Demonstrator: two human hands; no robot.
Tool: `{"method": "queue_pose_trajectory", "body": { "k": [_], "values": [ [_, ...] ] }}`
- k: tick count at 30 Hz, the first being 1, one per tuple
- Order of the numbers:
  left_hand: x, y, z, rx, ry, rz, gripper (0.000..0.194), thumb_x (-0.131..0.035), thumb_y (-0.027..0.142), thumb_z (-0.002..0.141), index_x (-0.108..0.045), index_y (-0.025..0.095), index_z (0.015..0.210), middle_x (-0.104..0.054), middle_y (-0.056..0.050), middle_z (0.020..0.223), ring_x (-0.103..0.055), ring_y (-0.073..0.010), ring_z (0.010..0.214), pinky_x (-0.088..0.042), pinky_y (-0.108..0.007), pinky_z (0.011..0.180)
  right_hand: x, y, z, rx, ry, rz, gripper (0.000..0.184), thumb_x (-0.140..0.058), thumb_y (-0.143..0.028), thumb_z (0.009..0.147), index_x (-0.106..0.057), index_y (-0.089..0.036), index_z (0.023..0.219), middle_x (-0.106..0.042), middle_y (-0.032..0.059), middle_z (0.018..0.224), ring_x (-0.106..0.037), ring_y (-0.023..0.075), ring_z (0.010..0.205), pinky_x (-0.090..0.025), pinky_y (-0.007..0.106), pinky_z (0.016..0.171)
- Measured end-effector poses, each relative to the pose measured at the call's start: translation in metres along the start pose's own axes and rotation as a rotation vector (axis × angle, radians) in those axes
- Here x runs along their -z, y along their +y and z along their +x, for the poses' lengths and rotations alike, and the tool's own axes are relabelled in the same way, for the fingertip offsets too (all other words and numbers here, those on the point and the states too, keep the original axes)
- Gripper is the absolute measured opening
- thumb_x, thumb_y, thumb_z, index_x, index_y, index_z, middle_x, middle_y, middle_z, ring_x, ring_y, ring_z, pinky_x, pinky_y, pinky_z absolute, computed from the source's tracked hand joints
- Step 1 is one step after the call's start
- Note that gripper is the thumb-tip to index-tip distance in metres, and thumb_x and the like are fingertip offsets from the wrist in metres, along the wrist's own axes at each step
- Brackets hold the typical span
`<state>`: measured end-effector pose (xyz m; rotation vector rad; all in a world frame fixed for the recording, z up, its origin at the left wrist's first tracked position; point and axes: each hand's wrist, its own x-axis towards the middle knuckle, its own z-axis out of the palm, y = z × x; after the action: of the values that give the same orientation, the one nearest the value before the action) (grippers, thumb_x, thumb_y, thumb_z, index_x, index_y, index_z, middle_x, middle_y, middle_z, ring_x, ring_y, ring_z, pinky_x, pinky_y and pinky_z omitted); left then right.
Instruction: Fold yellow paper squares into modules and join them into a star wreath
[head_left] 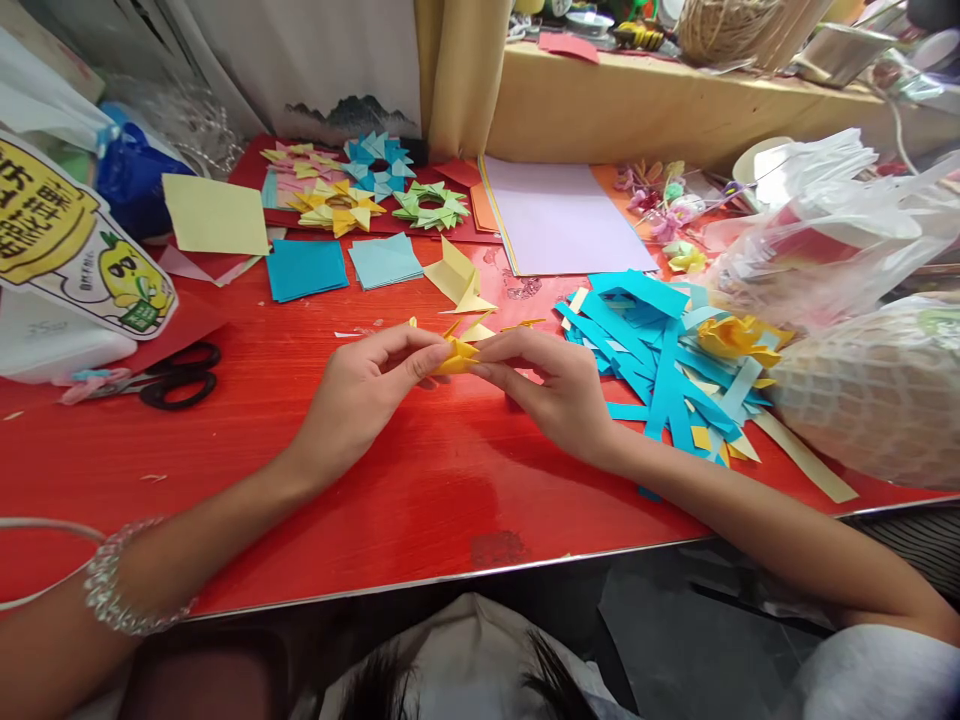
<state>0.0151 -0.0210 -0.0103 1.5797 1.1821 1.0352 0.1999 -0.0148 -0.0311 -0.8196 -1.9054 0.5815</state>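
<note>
Yellow folded-paper piece (459, 357): being held up over red tabletop (405, 530), at centre. Going left to right: passing black-handled metal scissors (135, 383) lying flat; pinching piece's left side with bare left hand (379, 380), fingers narrow; pinching its right side with bare right hand (559, 385), fingertips narrow; finding blue paper strips (664, 385) heaped just beside.

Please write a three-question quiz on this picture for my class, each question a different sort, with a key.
1. True or false: the left hand and the right hand both hold the yellow folded paper.
2. What colour are the handles of the scissors on the table? A) red B) black C) white
3. Fill in: the pile of paper strips to the right of the hands is mostly ____.

Key: 1. True; 2. B; 3. blue
</note>
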Motion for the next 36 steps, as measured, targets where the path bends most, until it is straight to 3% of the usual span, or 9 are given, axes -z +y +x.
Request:
{"method": "queue_pose_trajectory", "body": {
  "k": [4, 8, 11, 15, 21, 26, 30, 32, 36],
  "values": [
    [0.002, 0.001, 0.001, 0.031, -0.031, 0.04, 0.015, -0.061, 0.035, 0.082, -0.068, 0.021, 0.081, -0.066, 0.002, 0.075, -0.062, -0.0103, 0.063, -0.052, -0.019, 0.063, 0.004, 0.003, 0.002, 0.229, -0.022, -0.186, 0.007, -0.055, -0.014, 0.086, -0.061, -0.017, 0.088, -0.068, 0.0052, 0.091, -0.064, 0.0124, 0.087, -0.054, 0.026, 0.076],
    [0.001, 0.001, 0.001, 0.043, -0.03, 0.01, 0.016, -0.06, 0.033, 0.083, -0.067, 0.019, 0.08, -0.065, 0.002, 0.074, -0.061, -0.0098, 0.06, -0.053, -0.018, 0.057, 0.004, 0.009, 0.002, 0.48, -0.023, -0.355, 0.011, -0.054, -0.008, 0.085, -0.06, -0.016, 0.089, -0.066, 0.0087, 0.099, -0.064, 0.0141, 0.087, -0.055, 0.025, 0.068],
    [0.001, 0.001, 0.001, 0.035, -0.032, -0.015, 0.017, -0.059, 0.033, 0.083, -0.068, 0.019, 0.083, -0.065, 0.002, 0.077, -0.061, -0.0097, 0.063, -0.053, -0.017, 0.055, 0.004, 0.011, 0.002, 0.534, -0.025, -0.387, 0.012, -0.053, -0.005, 0.085, -0.059, -0.015, 0.089, -0.064, 0.0114, 0.102, -0.064, 0.0161, 0.09, -0.056, 0.026, 0.07],
    [0.001, 0.0, 0.001, 0.01, -0.033, -0.016, 0.02, -0.058, 0.037, 0.083, -0.069, 0.019, 0.081, -0.066, 0.001, 0.077, -0.06, -0.0085, 0.058, -0.052, -0.016, 0.052, 0.005, 0.007, 0.003, 0.469, -0.04, -0.331, 0.011, -0.054, -0.006, 0.085, -0.06, -0.013, 0.092, -0.064, 0.0126, 0.099, -0.063, 0.0155, 0.093, -0.055, 0.027, 0.078],
    [0.001, -0.001, -0.001, -0.042, -0.017, 0.009, 0.021, -0.055, 0.035, 0.087, -0.067, 0.02, 0.08, -0.063, 0.003, 0.071, -0.058, -0.0053, 0.051, -0.05, -0.015, 0.051, 0.004, 0.002, 0.004, 0.387, -0.042, -0.283, 0.009, -0.054, -0.01, 0.086, -0.061, -0.014, 0.091, -0.066, 0.0087, 0.093, -0.063, 0.013, 0.087, -0.055, 0.025, 0.075],
    [-0.002, 0.0, -0.005, -0.124, 0.016, -0.039, 0.021, -0.065, 0.032, 0.079, -0.06, 0.023, 0.099, -0.064, 0.002, 0.083, -0.064, -0.0109, 0.07, -0.054, -0.017, 0.052, 0.005, 0.002, 0.005, 0.304, -0.024, -0.3, 0.008, -0.054, -0.012, 0.087, -0.062, -0.014, 0.09, -0.066, 0.008, 0.091, -0.063, 0.0118, 0.084, -0.055, 0.023, 0.072],
    [-0.002, 0.0, -0.007, -0.192, 0.025, 0.071, 0.013, -0.067, 0.028, 0.078, -0.06, 0.022, 0.088, -0.063, 0.004, 0.083, -0.061, -0.0068, 0.061, -0.053, -0.018, 0.057, 0.006, 0.0, 0.006, 0.249, -0.016, -0.241, 0.007, -0.056, -0.012, 0.086, -0.063, -0.013, 0.087, -0.066, 0.0073, 0.088, -0.062, 0.0107, 0.083, -0.053, 0.021, 0.072],
    [-0.002, -0.001, -0.008, -0.198, 0.026, 0.121, 0.009, -0.065, 0.027, 0.08, -0.06, 0.021, 0.083, -0.062, 0.004, 0.078, -0.059, -0.0057, 0.057, -0.052, -0.017, 0.057, 0.006, -0.003, 0.007, 0.145, -0.059, -0.141, 0.006, -0.058, -0.016, 0.085, -0.063, -0.014, 0.086, -0.065, 0.0058, 0.087, -0.062, 0.0107, 0.082, -0.053, 0.022, 0.071],
    [-0.002, 0.0, -0.008, -0.182, 0.05, 0.13, 0.008, -0.065, 0.028, 0.08, -0.06, 0.02, 0.08, -0.062, 0.005, 0.072, -0.059, -0.0058, 0.054, -0.05, -0.017, 0.055, 0.007, -0.009, 0.009, -0.199, -0.151, 0.23, 0.013, -0.055, -0.024, 0.088, -0.063, -0.014, 0.091, -0.065, 0.004, 0.086, -0.064, 0.01, 0.078, -0.055, 0.022, 0.07]
  ]
}}
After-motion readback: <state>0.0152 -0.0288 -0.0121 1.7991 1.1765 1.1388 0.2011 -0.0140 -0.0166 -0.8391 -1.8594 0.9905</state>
